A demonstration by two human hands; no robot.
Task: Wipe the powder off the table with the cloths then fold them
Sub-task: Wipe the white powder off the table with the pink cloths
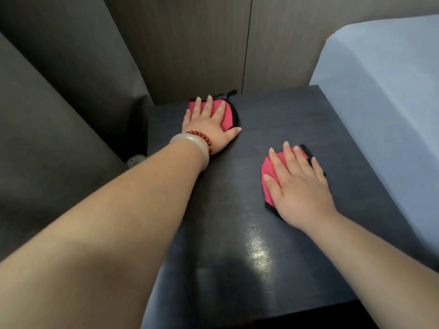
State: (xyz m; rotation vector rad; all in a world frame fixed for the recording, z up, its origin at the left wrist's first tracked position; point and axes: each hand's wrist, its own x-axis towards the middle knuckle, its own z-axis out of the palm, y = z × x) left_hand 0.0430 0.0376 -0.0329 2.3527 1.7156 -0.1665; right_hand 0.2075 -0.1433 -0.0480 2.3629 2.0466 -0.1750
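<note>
Grey seat [59, 115]: fills the left side, just beside the table's left edge.
Left wrist: wears a pale bangle [190, 148] and a string of dark red beads [202, 138].
Left hand [209, 125]: flat, palm down, fingers spread, pressing on the far cloth without gripping it.
Far cloth [226, 113]: red with black trim, lying at the table's far left corner, mostly covered by the hand.
Table [249, 257]: dark and glossy, with a bright glare patch near the middle; no powder can be made out.
Near cloth [269, 174]: red with black edging, lying right of centre on the table.
Right hand [298, 186]: flat, fingers spread, resting on the near cloth.
Pale blue cushion [384, 103]: beside the table's right edge.
</note>
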